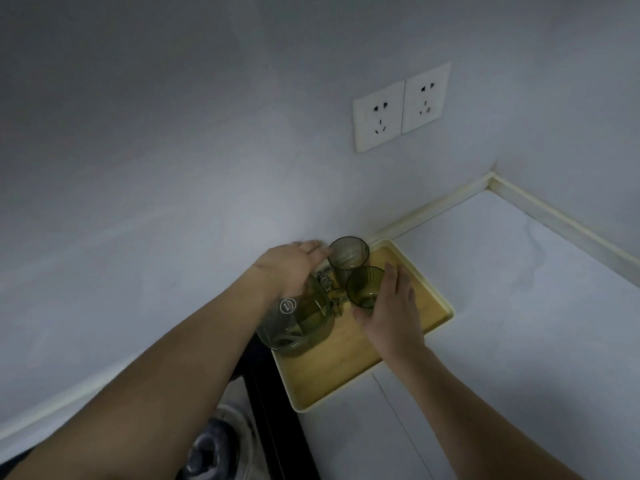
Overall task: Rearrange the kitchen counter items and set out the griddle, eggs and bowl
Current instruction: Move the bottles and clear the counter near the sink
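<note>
A cream-rimmed tray (360, 379) with a wooden floor lies on the white counter, against the back wall. On it stand a clear glass pitcher (298, 323) at the left and two green tumblers. The far tumbler (348, 258) is by the wall and the near tumbler (363, 287) is just in front of it. My left hand (289, 268) rests over the pitcher's top, its fingers stretched flat toward the far tumbler's rim. My right hand (393, 313) wraps the near tumbler from the right, with the thumb at its base.
A black cooktop edge (273, 420) with a burner (214, 448) borders the tray's left side. Two white wall sockets (401, 107) sit above the tray. White counter (519, 323) stretches right to a corner with a cream backsplash strip (554, 216).
</note>
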`<move>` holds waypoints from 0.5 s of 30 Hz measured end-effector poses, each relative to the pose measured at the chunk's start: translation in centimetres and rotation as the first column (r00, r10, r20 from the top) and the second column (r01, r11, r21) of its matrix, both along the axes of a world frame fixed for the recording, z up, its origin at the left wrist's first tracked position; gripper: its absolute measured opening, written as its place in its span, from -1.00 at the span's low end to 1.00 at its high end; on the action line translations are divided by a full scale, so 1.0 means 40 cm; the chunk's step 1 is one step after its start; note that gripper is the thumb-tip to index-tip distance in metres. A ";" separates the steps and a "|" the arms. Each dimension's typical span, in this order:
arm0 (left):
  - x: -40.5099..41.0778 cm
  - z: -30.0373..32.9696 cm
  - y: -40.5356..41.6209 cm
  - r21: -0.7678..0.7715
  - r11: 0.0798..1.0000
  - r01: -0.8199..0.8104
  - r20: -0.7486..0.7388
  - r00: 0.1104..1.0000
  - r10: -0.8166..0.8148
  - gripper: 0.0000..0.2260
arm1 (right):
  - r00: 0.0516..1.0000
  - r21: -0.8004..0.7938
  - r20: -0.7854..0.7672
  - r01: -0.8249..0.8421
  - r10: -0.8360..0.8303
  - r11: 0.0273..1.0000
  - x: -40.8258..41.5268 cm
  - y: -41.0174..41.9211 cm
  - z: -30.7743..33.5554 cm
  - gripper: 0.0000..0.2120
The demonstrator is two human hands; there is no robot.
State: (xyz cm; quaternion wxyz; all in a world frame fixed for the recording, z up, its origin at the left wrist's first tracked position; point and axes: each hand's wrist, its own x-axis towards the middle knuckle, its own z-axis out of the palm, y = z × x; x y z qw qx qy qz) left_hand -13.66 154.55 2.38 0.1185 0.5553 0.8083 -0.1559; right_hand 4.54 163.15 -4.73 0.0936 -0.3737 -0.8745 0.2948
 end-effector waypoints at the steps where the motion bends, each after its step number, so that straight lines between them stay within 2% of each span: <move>1: 0.015 0.011 -0.023 0.036 0.999 -0.019 -0.011 1.000 0.019 -0.40 | 1.000 0.033 -0.001 -0.010 0.010 0.999 0.006 -0.005 0.012 -0.08; 4: 0.059 0.041 -0.106 0.132 0.987 -0.094 -0.041 0.994 0.101 -0.49 | 0.998 0.087 -0.018 -0.056 0.058 0.995 0.025 -0.036 0.055 -0.13; 9: 0.126 0.087 -0.282 0.278 0.928 -0.246 -0.067 0.959 0.275 -0.47 | 0.970 0.196 -0.056 -0.223 0.238 0.955 0.040 -0.129 0.123 -0.20; 15: 0.218 0.110 -0.576 0.358 0.830 -0.428 -0.085 0.870 0.485 -0.48 | 0.875 0.195 -0.070 -0.459 0.479 0.867 0.019 -0.337 0.171 -0.26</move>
